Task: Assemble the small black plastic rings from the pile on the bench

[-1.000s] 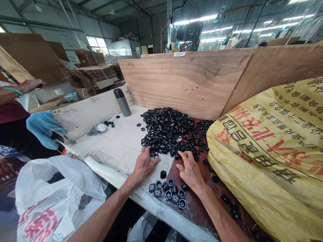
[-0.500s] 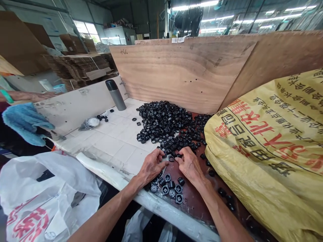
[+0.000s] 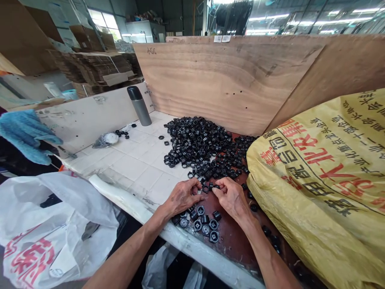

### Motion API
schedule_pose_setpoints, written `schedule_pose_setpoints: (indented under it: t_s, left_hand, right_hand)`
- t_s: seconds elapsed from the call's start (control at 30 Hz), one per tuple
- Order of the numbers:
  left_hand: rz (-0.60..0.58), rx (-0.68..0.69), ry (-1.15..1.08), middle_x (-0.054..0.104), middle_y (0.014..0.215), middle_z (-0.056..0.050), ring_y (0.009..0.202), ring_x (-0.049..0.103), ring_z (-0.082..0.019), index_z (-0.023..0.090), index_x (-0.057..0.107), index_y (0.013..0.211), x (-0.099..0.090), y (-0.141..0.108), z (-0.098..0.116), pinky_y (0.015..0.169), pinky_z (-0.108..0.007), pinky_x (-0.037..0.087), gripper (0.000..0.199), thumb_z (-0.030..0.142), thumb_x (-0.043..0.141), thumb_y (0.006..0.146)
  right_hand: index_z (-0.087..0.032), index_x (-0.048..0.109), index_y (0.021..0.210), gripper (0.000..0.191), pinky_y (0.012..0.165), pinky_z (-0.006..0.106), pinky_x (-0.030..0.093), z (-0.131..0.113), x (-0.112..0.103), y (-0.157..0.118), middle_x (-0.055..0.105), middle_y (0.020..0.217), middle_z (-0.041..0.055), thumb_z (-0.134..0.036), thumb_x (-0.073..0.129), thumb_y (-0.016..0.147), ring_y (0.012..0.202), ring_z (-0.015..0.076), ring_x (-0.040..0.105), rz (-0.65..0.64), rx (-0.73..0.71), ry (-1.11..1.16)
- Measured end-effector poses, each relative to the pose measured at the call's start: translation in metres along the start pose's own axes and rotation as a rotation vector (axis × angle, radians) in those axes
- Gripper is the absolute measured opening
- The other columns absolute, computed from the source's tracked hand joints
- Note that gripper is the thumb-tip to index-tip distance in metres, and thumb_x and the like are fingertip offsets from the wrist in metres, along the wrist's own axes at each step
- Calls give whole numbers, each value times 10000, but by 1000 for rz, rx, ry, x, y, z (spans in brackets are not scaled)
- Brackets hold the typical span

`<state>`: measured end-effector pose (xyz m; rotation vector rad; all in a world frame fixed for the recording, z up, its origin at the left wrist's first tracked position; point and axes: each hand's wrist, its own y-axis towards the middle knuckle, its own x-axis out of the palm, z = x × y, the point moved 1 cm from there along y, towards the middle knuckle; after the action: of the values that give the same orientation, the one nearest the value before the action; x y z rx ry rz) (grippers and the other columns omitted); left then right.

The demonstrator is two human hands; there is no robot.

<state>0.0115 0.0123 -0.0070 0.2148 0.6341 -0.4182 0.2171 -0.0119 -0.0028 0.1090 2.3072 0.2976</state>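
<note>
My left hand [image 3: 185, 196] rests at the near edge of a large heap of black rings [image 3: 195, 140], its thumb and fingers apart and curved beside a loose black ring [image 3: 205, 188]. Close by on the right, my right hand [image 3: 230, 196] pinches a small black part [image 3: 214, 188] between thumb and forefinger. Below both hands, several round black caps with spoked insides [image 3: 205, 230] lie in a loose group on the dark red surface [image 3: 233, 237]. Some of them are partly hidden under my left hand.
A grey bottle [image 3: 140, 108] stands at the back left, near a small plastic bag [image 3: 106, 139]. Wooden boards [image 3: 228, 80] wall the back. A large yellow sack [image 3: 315, 180] bulges in on the right. A white bag [image 3: 60, 224] and blue cloth [image 3: 28, 132] are at the left.
The view has shifted slightly. My right hand has drawn a little to the right, with the small black part at its fingertips. My left hand stays beside the heap.
</note>
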Motion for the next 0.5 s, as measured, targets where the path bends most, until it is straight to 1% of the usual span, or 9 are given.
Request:
schedule_pose_setpoints:
  t_s: [0.1, 0.17, 0.23, 0.3, 0.4, 0.5]
  left_hand:
    - [-2, 45, 27, 578, 714, 46, 637, 528, -120, 254, 668, 1086, 2, 3, -2, 608, -226, 393, 299, 307, 713, 795]
    - [51, 48, 28, 556, 719, 50, 640, 514, -118, 258, 658, 1105, 5, 4, -6, 618, -228, 395, 310, 281, 703, 800]
    - [137, 16, 21, 516, 707, 58, 624, 487, -116, 238, 633, 1084, 7, 5, -11, 605, -229, 392, 309, 270, 710, 787]
    - [200, 3, 27, 504, 726, 54, 634, 483, -118, 222, 619, 1056, 8, 5, -14, 608, -231, 400, 306, 248, 721, 769]
    - [237, 53, 60, 537, 827, 16, 702, 519, -128, 210, 647, 997, 7, 6, -12, 662, -247, 436, 239, 204, 716, 768]
    - [236, 73, 84, 546, 880, -8, 714, 532, -134, 211, 667, 959, 6, 6, -7, 680, -263, 456, 176, 199, 698, 786]
  right_hand:
    - [-199, 636, 797, 79, 617, 264, 457, -6, -1, -1, 648, 778, 29, -271, 625, 828, 651, 157, 587, -28, -25, 21]
    - [-200, 612, 751, 96, 619, 262, 446, -9, 2, -3, 641, 780, 29, -252, 627, 830, 660, 154, 586, -78, -69, 18]
    - [-199, 583, 722, 107, 626, 262, 436, -10, 7, -4, 627, 789, 29, -209, 624, 821, 678, 156, 584, -102, -108, -4]
    - [-198, 568, 737, 93, 640, 263, 431, -7, 12, -6, 614, 804, 29, -172, 623, 807, 708, 163, 585, -104, -135, -30]
    - [-199, 580, 803, 79, 663, 262, 428, -4, 16, -7, 616, 835, 25, -138, 629, 790, 746, 168, 589, -128, -165, -38]
    - [-205, 592, 808, 66, 649, 259, 423, -5, 13, -7, 630, 830, 19, -151, 630, 802, 734, 165, 591, -136, -139, -13]
